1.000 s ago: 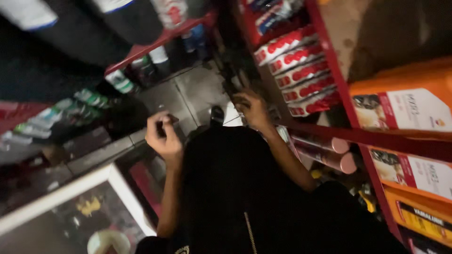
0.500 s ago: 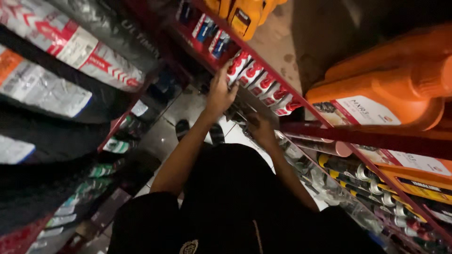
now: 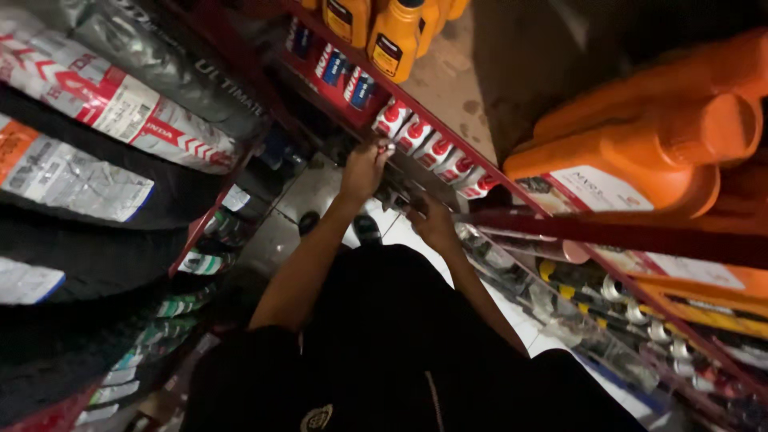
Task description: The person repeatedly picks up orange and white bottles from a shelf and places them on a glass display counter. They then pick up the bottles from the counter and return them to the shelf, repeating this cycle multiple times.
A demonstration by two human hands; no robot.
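Observation:
My left hand [image 3: 364, 170] reaches up to a red shelf [image 3: 512, 186] holding a row of red and white bottles [image 3: 436, 150] lying on their sides. Its fingers curl round the cap end of the leftmost red and white bottle [image 3: 391, 120]. My right hand [image 3: 432, 222] is lower, at the dark shelf level just beneath that row, among small dark items. Its fingers are bent, and what they touch is hidden in shadow. Both bare forearms rise from my black shirt [image 3: 384, 336].
Wrapped tyres [image 3: 104, 104] fill the racks on the left. Large orange jugs [image 3: 640, 152] lie close on the right, and yellow-orange bottles [image 3: 392, 32] stand on the top shelf. Lower right shelves [image 3: 640, 304] hold tubes and small cans. A narrow tiled floor strip [image 3: 320, 192] runs between the racks.
The view has tilted up from the floor towards the shelves. My left hand rose from chest height to the bottle row and closed on a bottle; my right hand stayed at the lower shelf.

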